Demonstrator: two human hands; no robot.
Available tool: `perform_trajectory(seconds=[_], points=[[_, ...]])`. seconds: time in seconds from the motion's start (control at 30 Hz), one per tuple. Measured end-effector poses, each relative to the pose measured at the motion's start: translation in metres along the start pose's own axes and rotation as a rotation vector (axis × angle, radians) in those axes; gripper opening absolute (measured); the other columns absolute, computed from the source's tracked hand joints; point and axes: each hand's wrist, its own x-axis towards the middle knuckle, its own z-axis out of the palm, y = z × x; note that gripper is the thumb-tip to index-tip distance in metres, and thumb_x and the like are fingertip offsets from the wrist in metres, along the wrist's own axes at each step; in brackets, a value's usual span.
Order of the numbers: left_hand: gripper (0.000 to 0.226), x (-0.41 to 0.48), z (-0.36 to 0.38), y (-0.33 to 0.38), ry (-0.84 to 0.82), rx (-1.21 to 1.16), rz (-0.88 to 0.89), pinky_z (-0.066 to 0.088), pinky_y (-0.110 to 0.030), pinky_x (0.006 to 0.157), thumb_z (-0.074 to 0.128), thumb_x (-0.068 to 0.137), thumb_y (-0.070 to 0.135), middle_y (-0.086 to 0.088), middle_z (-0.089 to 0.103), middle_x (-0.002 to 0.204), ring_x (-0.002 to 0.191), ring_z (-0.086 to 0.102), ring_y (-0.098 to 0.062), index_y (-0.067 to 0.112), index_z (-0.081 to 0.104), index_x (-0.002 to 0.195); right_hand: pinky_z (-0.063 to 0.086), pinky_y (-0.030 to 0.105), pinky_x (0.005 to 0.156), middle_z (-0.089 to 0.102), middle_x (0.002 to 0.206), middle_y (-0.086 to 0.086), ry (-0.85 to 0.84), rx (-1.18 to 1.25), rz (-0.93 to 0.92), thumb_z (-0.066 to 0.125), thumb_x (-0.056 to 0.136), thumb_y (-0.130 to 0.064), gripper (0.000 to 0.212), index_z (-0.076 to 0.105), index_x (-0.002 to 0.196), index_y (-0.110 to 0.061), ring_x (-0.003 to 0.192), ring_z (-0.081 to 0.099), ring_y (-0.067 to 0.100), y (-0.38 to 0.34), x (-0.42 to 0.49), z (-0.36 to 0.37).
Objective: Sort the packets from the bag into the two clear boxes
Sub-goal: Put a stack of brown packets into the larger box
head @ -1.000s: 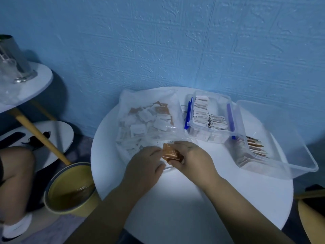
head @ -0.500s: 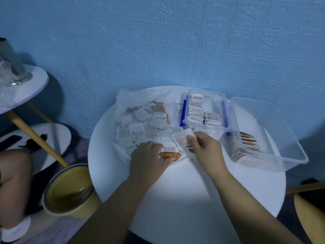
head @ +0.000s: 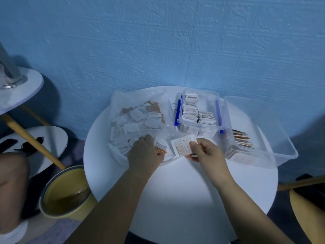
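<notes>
Right now the left hand (head: 144, 153) sits at the mouth of the clear bag (head: 133, 99), at about 10 o'clock on the round white table (head: 175, 199). Its fingers curl down onto a brown packet (head: 161, 150), which peeks out at the hand's 3 o'clock side. The right hand (head: 204, 153), just beside it towards the table's middle, pinches a white packet (head: 182, 146) between the thumb on top and the fingers underneath, with the packet held flat and its printed face up. The two hands are near each other but apart.

The bag lies open at 11 o'clock, holding loose packets (head: 139, 118) (mostly white, a few brown). At 12 to 1 o'clock stands the small clear box (head: 207, 129) with blue latches (head: 178, 111), and white packets (head: 190, 108) stand on edge in rows inside it. Touching its 3 o'clock side is the large clear box (head: 274, 131), at 2 o'clock on the table, with brown packets (head: 241, 140) stacked against its near-left corner.

Off the table at 8 o'clock stands a yellow bucket (head: 66, 192).
</notes>
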Motion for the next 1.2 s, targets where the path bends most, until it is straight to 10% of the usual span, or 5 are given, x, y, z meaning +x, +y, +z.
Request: perform_trajectory(seconds=[0.23,0.5,0.77,0.9,1.2], points=[[0.017,-0.004,-0.020,-0.018,-0.003,-0.462,-0.032,0.038,-0.022,0.064,0.072,0.078,0.024,0.008,0.058,0.075,0.075,0.054,-0.013,0.015,0.063,0.090,0.056,0.024,0.070,0.072,0.089,0.009,-0.066,0.062,0.016,0.051,0.093,-0.010,0.017,0.066,0.086,-0.016,0.081,0.069,0.017,-0.003,-0.007,0.002],[0.005,-0.020,-0.054,-0.042,0.212,-0.431,0.015,0.042,-0.014,0.062,0.056,0.090,0.021,0.000,0.065,0.097,0.083,0.061,-0.016,0.017,0.056,0.093,0.057,0.023,0.066,0.064,0.091,0.027,-0.160,0.105,0.070,0.053,0.093,-0.011,0.013,0.063,0.091,-0.003,0.072,0.068,0.021,-0.011,-0.011,0.022],[0.007,-0.049,-0.034,-0.031,-0.068,-1.139,-0.184,0.055,-0.021,0.058,0.055,0.091,0.020,0.000,0.067,0.093,0.076,0.067,-0.011,0.017,0.057,0.097,0.057,0.026,0.060,0.066,0.084,0.018,-0.179,0.104,0.077,0.057,0.089,-0.007,0.009,0.061,0.081,-0.009,0.070,0.066,0.020,-0.010,-0.015,0.059],[0.023,-0.048,-0.025,-0.047,-0.057,-0.955,-0.097,0.058,-0.031,0.070,0.072,0.079,0.020,0.007,0.068,0.092,0.081,0.067,-0.009,0.025,0.056,0.095,0.055,0.028,0.058,0.062,0.078,0.021,-0.164,-0.069,0.008,0.063,0.085,-0.009,0.012,0.059,0.076,-0.003,0.064,0.060,0.021,-0.008,-0.011,0.063],[0.015,-0.003,-0.047,-0.065,0.237,-0.491,0.080,0.040,0.000,0.055,0.056,0.091,0.021,-0.004,0.066,0.108,0.095,0.062,-0.022,0.014,0.055,0.104,0.045,0.021,0.078,0.069,0.103,-0.003,-0.409,-0.811,-0.533,0.052,0.092,-0.015,0.021,0.068,0.104,-0.017,0.088,0.061,0.012,-0.025,0.033,0.060]])
